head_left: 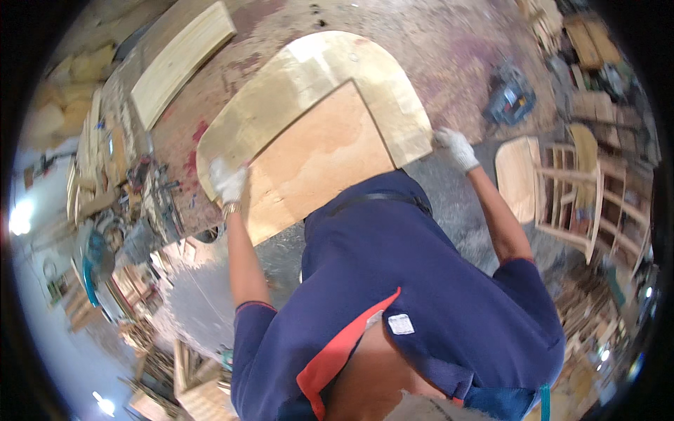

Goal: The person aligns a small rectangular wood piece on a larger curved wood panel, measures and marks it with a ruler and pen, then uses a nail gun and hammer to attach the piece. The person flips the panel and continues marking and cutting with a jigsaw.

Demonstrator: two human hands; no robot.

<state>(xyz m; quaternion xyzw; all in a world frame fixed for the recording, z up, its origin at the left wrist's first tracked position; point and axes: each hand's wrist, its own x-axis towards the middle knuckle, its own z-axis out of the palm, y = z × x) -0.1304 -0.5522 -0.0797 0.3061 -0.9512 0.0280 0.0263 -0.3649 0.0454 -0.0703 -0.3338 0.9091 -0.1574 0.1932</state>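
A large pale wooden board point(309, 67) with a rounded far edge lies on the workbench in front of me. On top of it rests a smaller orange-tinted plywood panel point(326, 151) with straight edges, its corner pointing away from me. My left hand point(228, 181), in a white glove, is closed at the left side of both pieces; a thin reddish stick-like thing shows at its fingers, too small to name surely. My right hand point(456, 149), also gloved, closes on the right edge of the rounded board. My body hides part of the panel's near edge.
A blue-grey power tool point(510, 95) sits at the right of the stained workbench point(449, 42). A curved wooden strip point(182, 63) lies at the far left. Wooden chair-like frames point(569, 189) stand at right, a teal-guarded saw point(95, 256) at left.
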